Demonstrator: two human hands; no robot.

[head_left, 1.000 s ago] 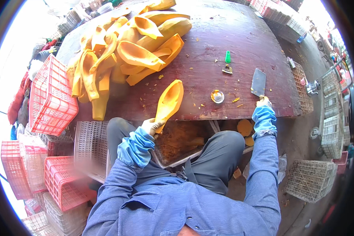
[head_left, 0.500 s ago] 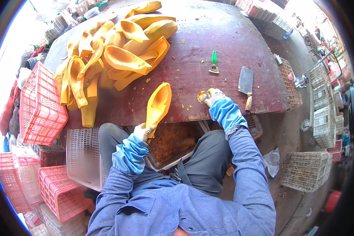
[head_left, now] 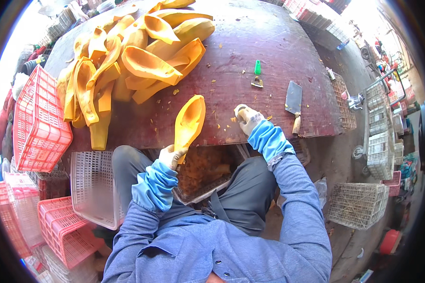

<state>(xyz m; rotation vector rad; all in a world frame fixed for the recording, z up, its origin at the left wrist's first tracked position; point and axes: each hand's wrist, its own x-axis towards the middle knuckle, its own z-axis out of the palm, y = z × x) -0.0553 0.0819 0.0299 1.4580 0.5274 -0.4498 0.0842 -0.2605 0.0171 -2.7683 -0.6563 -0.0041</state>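
My gloved left hand (head_left: 174, 154) is closed around the narrow end of a hollowed orange squash piece (head_left: 190, 121), held upright at the table's front edge. My gloved right hand (head_left: 246, 118) is closed on a small round metal object (head_left: 241, 109), partly hidden by the fingers, low over the maroon table (head_left: 278, 52). To its right lies a cleaver (head_left: 293, 101) with a wooden handle. Beyond it rests a green-handled peeler (head_left: 257, 70). A heap of cut squash pieces (head_left: 151, 66) covers the table's left part.
Pink crates (head_left: 42, 120) stand at the left, beside a white basket (head_left: 94, 188). Below the table, between my knees, sits a tray of orange scraps (head_left: 205, 167). Pale crates (head_left: 356, 205) and a wheeled cart (head_left: 380, 151) are at the right.
My right hand has left the cleaver lying there, moved left and picked up the small round object. The squash piece is still in my left hand. The view has shifted slightly.
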